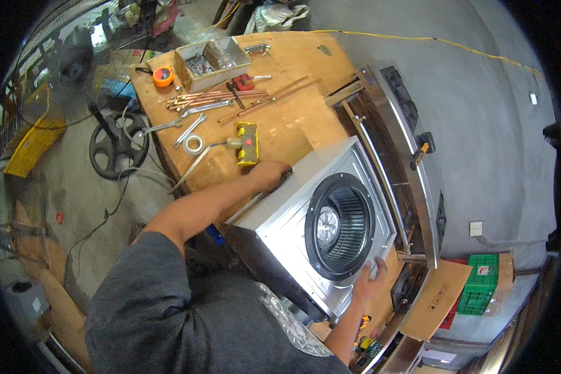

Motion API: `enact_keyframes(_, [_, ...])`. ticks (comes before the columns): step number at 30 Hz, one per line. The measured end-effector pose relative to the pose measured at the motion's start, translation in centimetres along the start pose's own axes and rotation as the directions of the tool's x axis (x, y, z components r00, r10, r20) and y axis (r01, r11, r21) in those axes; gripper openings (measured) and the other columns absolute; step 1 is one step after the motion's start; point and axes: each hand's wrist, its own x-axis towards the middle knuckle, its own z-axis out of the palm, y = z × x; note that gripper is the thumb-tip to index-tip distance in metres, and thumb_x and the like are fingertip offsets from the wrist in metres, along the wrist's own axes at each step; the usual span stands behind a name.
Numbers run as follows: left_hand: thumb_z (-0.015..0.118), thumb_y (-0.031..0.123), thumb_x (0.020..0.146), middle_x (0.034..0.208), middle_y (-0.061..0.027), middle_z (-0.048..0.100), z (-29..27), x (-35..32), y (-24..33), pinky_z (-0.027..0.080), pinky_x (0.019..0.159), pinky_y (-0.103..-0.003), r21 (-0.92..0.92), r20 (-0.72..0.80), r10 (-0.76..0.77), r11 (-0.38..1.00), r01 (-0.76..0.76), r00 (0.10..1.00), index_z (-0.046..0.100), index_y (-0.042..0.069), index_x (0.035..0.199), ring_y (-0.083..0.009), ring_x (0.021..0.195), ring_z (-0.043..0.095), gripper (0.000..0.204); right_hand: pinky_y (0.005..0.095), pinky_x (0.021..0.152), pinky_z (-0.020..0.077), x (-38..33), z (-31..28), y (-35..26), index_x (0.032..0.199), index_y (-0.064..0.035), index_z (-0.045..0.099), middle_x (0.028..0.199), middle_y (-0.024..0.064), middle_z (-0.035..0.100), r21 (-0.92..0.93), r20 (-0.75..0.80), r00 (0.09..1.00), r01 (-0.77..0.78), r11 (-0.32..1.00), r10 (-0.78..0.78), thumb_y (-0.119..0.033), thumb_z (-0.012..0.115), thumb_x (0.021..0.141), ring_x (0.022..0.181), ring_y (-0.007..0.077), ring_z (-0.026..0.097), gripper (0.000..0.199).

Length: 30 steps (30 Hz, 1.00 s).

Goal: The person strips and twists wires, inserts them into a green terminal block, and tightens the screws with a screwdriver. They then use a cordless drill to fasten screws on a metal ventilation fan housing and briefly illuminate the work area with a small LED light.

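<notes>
A boxy silver sheet-metal blower housing (274, 217) stands tilted on the wooden table. Its front panel has a black ring around a round finned fan wheel (328, 225). My left hand (269, 177) is closed at the upper left edge of the housing, its fingertips partly hidden. By the lower right edge of the panel is my right hand (369, 282), fingers apart, touching or very near the metal. Clear plastic film (287, 318) shows between my body and the housing.
The wooden table (287, 134) carries copper tubes (212, 97), wrenches (207, 107), an orange tape measure (163, 76), a white tape roll (193, 144), a yellow-and-black block (247, 143) and a metal parts box (213, 80). A long steel frame (411, 171) borders its right side. Left stands a fan (75, 62).
</notes>
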Motion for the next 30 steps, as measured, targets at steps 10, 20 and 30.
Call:
enact_keyframes(10, [0.045, 0.058, 0.1, 0.142, -0.0222, 0.054, 3.2, -5.4, 3.7, 0.037, 0.112, -0.04, -0.764, -0.097, -0.224, 0.641, 0.071, 0.97, 0.049, 0.005, 0.143, -0.0334, 0.132, 0.051, 0.069, 0.0372, 0.101, 0.0426, -3.4, -4.4, 7.0, 0.128, 0.0098, 0.058, 0.125, 0.0227, 0.063, -0.031, 0.292, 0.697, -0.677, 0.735, 0.655, -0.045, 0.046, 0.103, 0.115, 0.0295, 0.057, 0.061])
enact_keyframes(20, [0.051, 0.044, 0.102, 0.125, -0.0213, 0.062, 2.5, 5.0, 4.8, 0.045, 0.099, -0.042, -0.679, -0.3, -0.211, 0.732, -0.053, 0.93, 0.055, 0.002, 0.131, -0.0298, 0.116, 0.058, 0.052, 0.038, 0.085, 0.048, -5.5, -4.8, 13.6, 0.111, 0.0067, 0.066, 0.097, 0.0223, 0.068, -0.053, 0.204, 0.81, -0.552, 0.832, 0.55, -0.036, 0.052, 0.102, 0.091, 0.0305, 0.064, 0.046])
enact_keyframes(30, [0.054, 0.045, 0.099, 0.11, -0.0161, 0.071, 0.4, 24.7, 8.9, 0.053, 0.089, -0.039, -0.642, 0.654, 0.086, 0.589, 0.491, 0.751, 0.067, 0.005, 0.119, -0.0258, 0.099, 0.067, 0.047, 0.0506, 0.071, 0.0511, -4.2, -5.7, 6.9, 0.093, -0.0015, 0.073, 0.083, 0.0255, 0.067, -0.267, -0.033, 0.898, -0.431, 0.862, 0.439, -0.045, 0.057, 0.094, 0.079, 0.0444, 0.066, 0.046])
